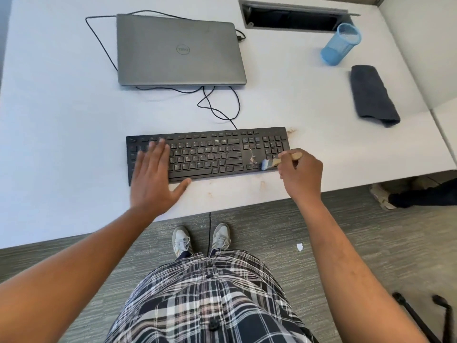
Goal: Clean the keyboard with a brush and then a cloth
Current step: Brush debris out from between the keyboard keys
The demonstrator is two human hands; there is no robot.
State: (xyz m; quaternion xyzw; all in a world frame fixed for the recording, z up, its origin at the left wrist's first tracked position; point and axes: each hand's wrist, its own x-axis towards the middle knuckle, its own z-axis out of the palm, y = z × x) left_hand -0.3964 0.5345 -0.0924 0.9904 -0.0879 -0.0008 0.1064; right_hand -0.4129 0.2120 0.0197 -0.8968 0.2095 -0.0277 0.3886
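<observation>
A black keyboard (210,152) lies on the white desk (61,120), with pale dust near its arrow keys. My left hand (154,179) rests flat with fingers spread on the keyboard's left end. My right hand (300,173) grips a small brush (274,162) with a wooden handle. The brush's light bristles touch the keys at the lower right of the keyboard. A dark grey folded cloth (372,95) lies at the desk's far right, apart from both hands.
A shut grey laptop (179,49) sits behind the keyboard with black cables (217,105) looping between them. A blue mesh cup (341,44) stands at the back right beside a cable slot (294,17). Another person's shoe (383,195) shows under the desk at right.
</observation>
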